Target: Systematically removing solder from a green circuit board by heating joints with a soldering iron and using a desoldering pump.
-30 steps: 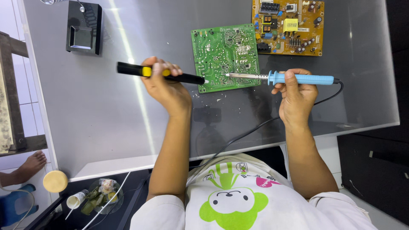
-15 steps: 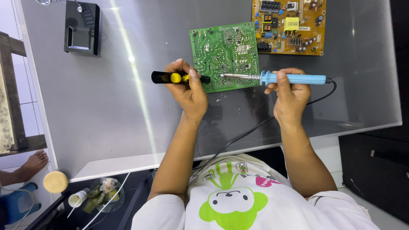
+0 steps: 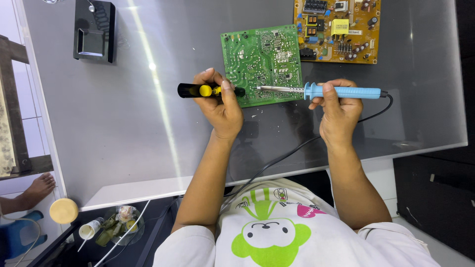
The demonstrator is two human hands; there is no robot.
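A green circuit board (image 3: pixel 262 62) lies solder side up on the glass table (image 3: pixel 123 128). My left hand (image 3: pixel 220 106) grips a black and yellow desoldering pump (image 3: pixel 200 90), its tip resting at the board's lower left edge. My right hand (image 3: pixel 339 111) holds a blue-handled soldering iron (image 3: pixel 341 91) level, and its metal tip points left over the board's lower part, close to the pump's tip. The iron's black cord (image 3: pixel 297 148) trails off the table's near edge toward me.
A yellow-brown circuit board (image 3: pixel 339 29) with components up lies at the far right. A black boxy device (image 3: pixel 94 32) sits at the far left. Below the table at left are a bare foot (image 3: pixel 39 185), a round wooden lid (image 3: pixel 63 210) and small bottles.
My left hand has carried the pump to the right, from left of the board to its lower left edge. The soldering iron's tip has shifted slightly left along the board.
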